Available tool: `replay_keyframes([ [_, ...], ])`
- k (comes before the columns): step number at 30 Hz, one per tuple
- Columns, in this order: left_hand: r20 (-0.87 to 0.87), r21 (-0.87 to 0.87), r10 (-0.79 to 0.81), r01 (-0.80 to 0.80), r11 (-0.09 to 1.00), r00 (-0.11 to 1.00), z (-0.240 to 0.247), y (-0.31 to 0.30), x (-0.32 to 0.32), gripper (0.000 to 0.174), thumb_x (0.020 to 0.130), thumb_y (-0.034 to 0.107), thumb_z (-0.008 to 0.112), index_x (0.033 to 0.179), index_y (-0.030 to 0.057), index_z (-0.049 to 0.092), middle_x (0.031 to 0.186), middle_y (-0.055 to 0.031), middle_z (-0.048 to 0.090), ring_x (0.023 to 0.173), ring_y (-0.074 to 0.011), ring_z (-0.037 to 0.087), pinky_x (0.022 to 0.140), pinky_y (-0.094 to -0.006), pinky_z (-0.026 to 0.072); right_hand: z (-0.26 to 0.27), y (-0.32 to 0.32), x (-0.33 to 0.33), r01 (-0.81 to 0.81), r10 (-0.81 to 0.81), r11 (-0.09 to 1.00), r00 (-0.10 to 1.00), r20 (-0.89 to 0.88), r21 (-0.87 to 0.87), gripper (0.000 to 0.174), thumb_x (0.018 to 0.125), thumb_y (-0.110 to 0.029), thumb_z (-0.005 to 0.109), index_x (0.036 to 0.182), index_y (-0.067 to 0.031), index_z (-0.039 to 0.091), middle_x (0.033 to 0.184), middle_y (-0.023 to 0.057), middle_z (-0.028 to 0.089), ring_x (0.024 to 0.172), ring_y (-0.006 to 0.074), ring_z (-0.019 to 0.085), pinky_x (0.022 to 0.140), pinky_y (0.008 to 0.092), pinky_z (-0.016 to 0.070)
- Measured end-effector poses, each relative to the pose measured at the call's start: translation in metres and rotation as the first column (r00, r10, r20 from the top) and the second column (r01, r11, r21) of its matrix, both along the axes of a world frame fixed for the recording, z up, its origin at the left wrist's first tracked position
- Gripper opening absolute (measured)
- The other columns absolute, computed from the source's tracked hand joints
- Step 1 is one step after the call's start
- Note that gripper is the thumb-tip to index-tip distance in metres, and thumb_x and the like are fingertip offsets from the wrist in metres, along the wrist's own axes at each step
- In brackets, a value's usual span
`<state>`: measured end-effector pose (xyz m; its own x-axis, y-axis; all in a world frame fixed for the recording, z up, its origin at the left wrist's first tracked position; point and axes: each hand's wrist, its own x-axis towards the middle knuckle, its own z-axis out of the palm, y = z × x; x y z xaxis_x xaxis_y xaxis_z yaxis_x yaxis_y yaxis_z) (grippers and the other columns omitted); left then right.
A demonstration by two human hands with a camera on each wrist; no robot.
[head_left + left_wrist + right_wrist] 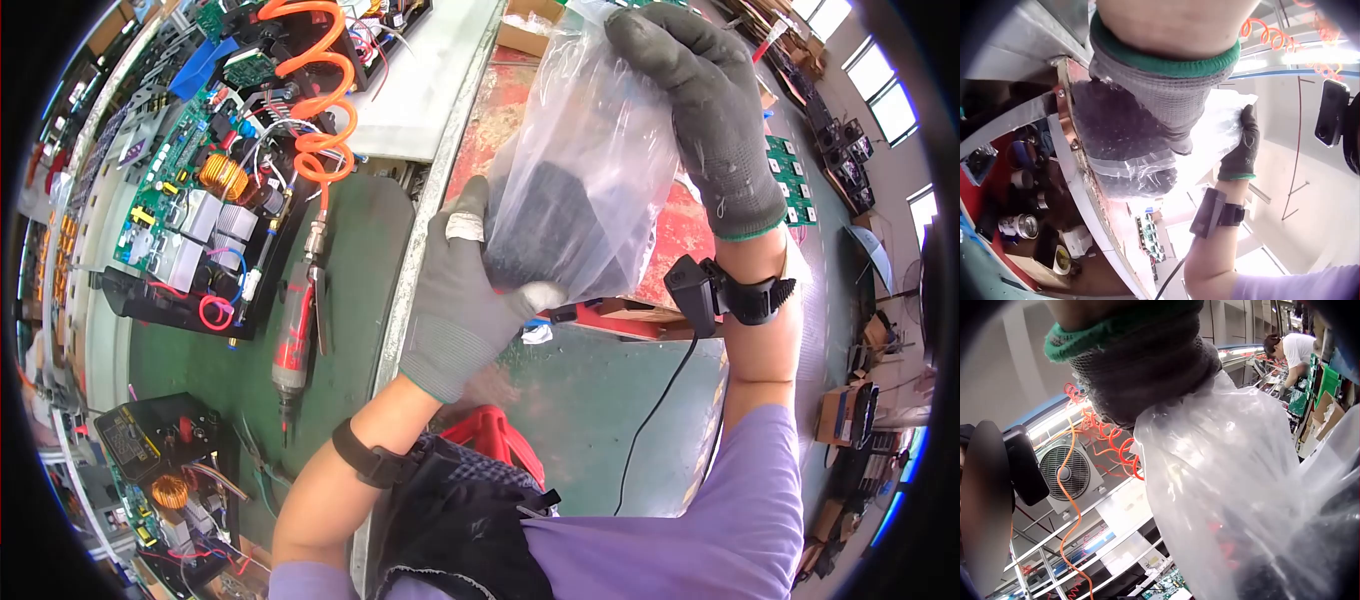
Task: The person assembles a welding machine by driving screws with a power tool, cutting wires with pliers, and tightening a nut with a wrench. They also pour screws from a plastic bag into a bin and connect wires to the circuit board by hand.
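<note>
A clear plastic bag [610, 120] hangs between my two gloved hands in the head view, with dark contents [545, 215] showing through its lower part. My right hand [715, 120] pinches the bag's top edge, fingers bent over it. Lower down, my left hand [465, 290] grips the filled end from the side, thumb against the plastic. In the left wrist view the dark filling [1116, 125] looks like many small pieces packed in the bag. The right wrist view shows the upper plastic [1222, 469] creased below the right glove [1147, 375].
On the green bench left of me lie a red air screwdriver [292, 335] with a coiled orange hose [325, 100], an open circuit unit [200, 215], pliers [258, 465] and a second unit [165, 440]. A red-topped table [680, 235] stands behind the bag, a red stool [500, 440] below.
</note>
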<state>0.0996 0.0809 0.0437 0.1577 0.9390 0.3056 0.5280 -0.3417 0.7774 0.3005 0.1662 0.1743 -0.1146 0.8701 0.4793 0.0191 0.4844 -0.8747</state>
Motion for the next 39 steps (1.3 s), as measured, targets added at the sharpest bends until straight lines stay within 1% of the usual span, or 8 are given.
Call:
replay_keyframes([
  [11,0.194,-0.217,0.060,-0.017,0.976,0.979,-0.001,0.004,0.006,0.105,0.063,0.038,0.087,0.147,0.0035,0.034,0.132,-0.0263,0.048,0.121,-0.0396,0.053,0.100,-0.0441,0.0452,0.003,-0.015,0.015,0.012,-0.016,0.996,0.999,0.042,0.089,0.029,0.088,-0.028,0.074,0.087,0.0009,0.070,0.073,-0.0014,0.063,0.067,0.0060,0.054,0.059,0.0209,0.0416],
  [13,0.208,-0.191,0.060,-0.019,0.981,0.976,-0.003,0.006,0.008,0.104,0.063,0.037,0.087,0.146,0.0033,0.036,0.131,-0.0256,0.049,0.120,-0.0393,0.054,0.099,-0.0436,0.0458,-0.006,-0.008,0.056,0.216,-0.357,0.732,0.929,0.094,0.646,0.066,0.092,-0.052,0.060,0.132,0.0010,0.055,0.115,0.0127,0.064,0.107,0.0189,0.061,0.099,0.0339,0.0440],
  [19,0.279,-0.062,0.052,-0.036,0.997,0.959,-0.001,0.010,0.017,0.090,0.067,0.030,0.085,0.142,0.0042,0.043,0.123,-0.0202,0.055,0.115,-0.0351,0.057,0.096,-0.0406,0.0472,-0.067,-0.025,0.029,0.111,-0.112,0.992,0.994,0.009,0.062,0.104,0.079,-0.061,0.072,0.148,0.0036,0.029,0.141,0.0157,0.047,0.131,0.0216,0.044,0.107,0.0371,0.0377],
  [25,0.594,-0.118,0.113,-0.052,0.992,0.796,0.016,0.030,0.035,0.034,0.082,0.017,0.074,0.110,-0.0001,0.063,0.096,-0.0108,0.066,0.088,-0.0204,0.063,0.082,-0.0341,0.0491,-0.095,-0.025,-0.013,0.098,-0.089,0.995,0.940,-0.328,0.010,0.047,0.084,-0.025,0.080,0.117,0.0008,0.059,0.100,-0.0008,0.065,0.083,0.0088,0.058,0.075,0.0257,0.0494],
  [31,0.750,-0.264,0.196,0.014,0.964,0.631,-0.004,0.045,0.043,0.019,0.092,0.019,0.060,0.101,0.0059,0.072,0.080,-0.0078,0.070,0.070,-0.0196,0.064,0.070,-0.0377,0.0497,-0.100,-0.011,-0.011,0.056,-0.225,0.964,0.686,-0.692,-0.259,0.051,0.101,-0.045,0.051,0.128,-0.0022,0.055,0.120,0.0055,0.062,0.107,0.0204,0.057,0.099,0.0371,0.0450],
  [33,-0.147,0.297,0.115,-0.067,0.952,0.982,0.010,0.042,0.034,0.021,0.083,0.014,0.055,0.092,0.0086,0.072,0.084,-0.0166,0.069,0.078,-0.0337,0.067,0.071,-0.0437,0.0523,-0.134,0.012,0.033,0.460,-0.434,0.883,0.875,-0.216,0.091,0.054,0.103,-0.031,0.046,0.146,0.0005,0.037,0.151,0.0104,0.040,0.137,0.0248,0.040,0.116,0.0360,0.0296],
  [37,0.351,-0.003,0.236,-0.251,0.968,0.906,-0.023,0.017,0.049,0.021,0.093,0.019,0.054,0.086,0.0031,0.065,0.086,-0.0208,0.066,0.078,-0.0310,0.063,0.071,-0.0427,0.0490,-0.113,-0.044,0.063,0.211,-0.194,0.977,0.933,-0.304,0.022,0.048,0.090,0.003,0.056,0.136,0.0067,0.046,0.132,0.0130,0.055,0.119,0.0194,0.052,0.103,0.0320,0.0417],
  [39,0.616,-0.250,0.276,-0.150,0.957,0.738,-0.002,-0.020,0.036,0.027,0.093,0.027,0.058,0.083,0.0029,0.065,0.081,-0.0211,0.064,0.075,-0.0335,0.062,0.070,-0.0439,0.0472,-0.091,-0.090,0.043,0.552,-0.674,0.724,0.693,0.255,0.413,0.032,0.099,-0.015,0.054,0.123,0.0070,0.057,0.114,0.0075,0.062,0.105,0.0157,0.055,0.096,0.0285,0.0441],
])
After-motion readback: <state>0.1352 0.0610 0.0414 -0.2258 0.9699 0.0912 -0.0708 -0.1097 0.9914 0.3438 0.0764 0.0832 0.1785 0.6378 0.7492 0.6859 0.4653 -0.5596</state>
